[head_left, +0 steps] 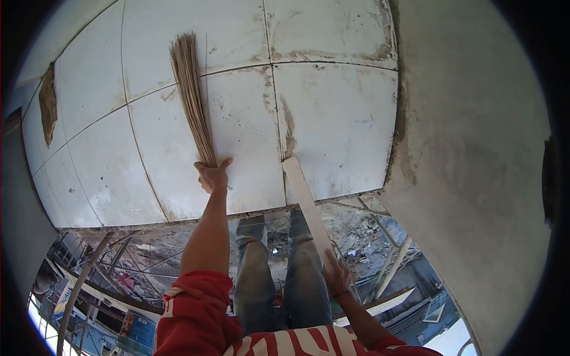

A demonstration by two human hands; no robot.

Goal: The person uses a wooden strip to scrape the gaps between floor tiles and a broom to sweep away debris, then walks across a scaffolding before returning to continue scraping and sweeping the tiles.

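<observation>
My left hand (212, 175) is wrapped round the bound end of a stick broom (193, 95). The broom's bristles fan away from me over the white tiled surface (237, 127), which carries brown smears and specks. Low on the right, my right hand (337, 273) grips the lower end of a long, narrow, pale board (309, 204). The board slants up and left, its far end overlapping the tiles near a dark joint. Part of the right hand's fingers is hidden by the board.
A bare grey plastered wall (469, 154) borders the tiles on the right. At far left, a ragged brown patch (48, 105) interrupts the tiling. Below the tiles' near edge are metal scaffold poles (83, 293), my jeans-clad legs (252, 279) and rubble-strewn ground (160, 252) farther down.
</observation>
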